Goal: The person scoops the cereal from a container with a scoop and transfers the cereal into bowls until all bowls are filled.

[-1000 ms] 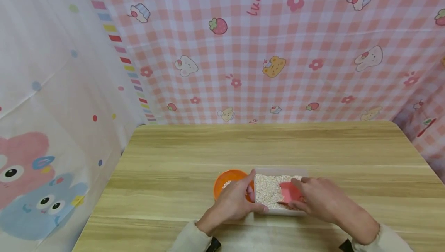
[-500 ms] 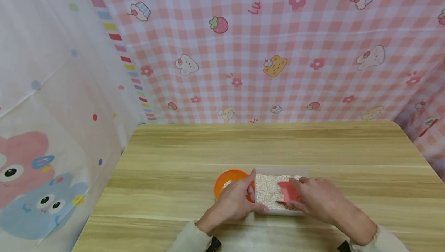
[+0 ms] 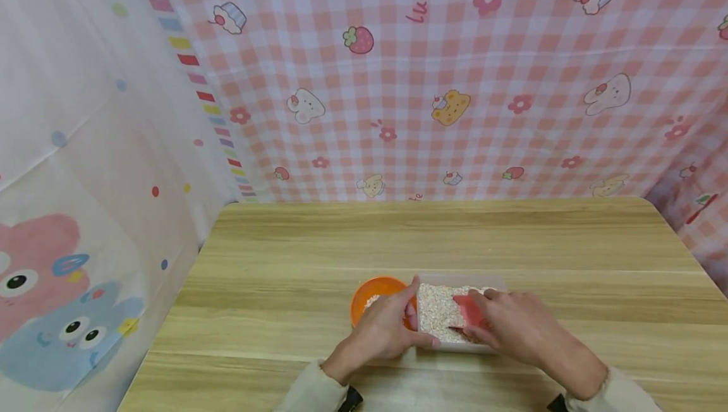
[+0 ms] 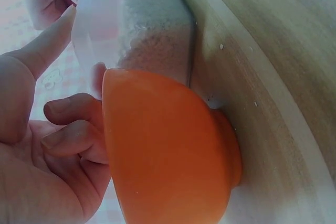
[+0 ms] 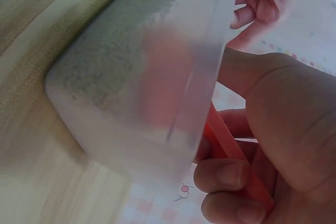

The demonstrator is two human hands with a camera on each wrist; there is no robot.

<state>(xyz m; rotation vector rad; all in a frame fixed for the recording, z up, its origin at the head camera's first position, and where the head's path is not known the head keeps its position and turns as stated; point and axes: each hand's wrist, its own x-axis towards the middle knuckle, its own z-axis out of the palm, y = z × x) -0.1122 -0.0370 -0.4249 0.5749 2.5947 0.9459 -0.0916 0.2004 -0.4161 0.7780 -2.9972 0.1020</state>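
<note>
A translucent plastic box [image 3: 455, 347] filled with pale oat-like flakes [image 3: 436, 306] stands near the table's front. My left hand [image 3: 382, 327] holds its left end, thumb at the near corner and the other fingers bent between box and bowl. Close against that hand sits an orange bowl [image 4: 163, 145] with some flakes in it. My right hand [image 3: 520, 328] grips the handle of a red scoop [image 3: 469, 312], fingers wrapped round it in the right wrist view. The scoop's head is pushed into the flakes and shows blurred through the box wall [image 5: 100, 124].
The wood-grain table [image 3: 284, 241] stretches behind and to both sides of the box. A few stray flakes [image 4: 221, 46] lie on it by the bowl. A pink checked cloth [image 3: 398, 83] hangs behind, and a white printed cloth [image 3: 85, 178] at the left.
My right hand and the scoop have slid slightly left through the flakes. My left hand, the box and the bowl have stayed almost where they were.
</note>
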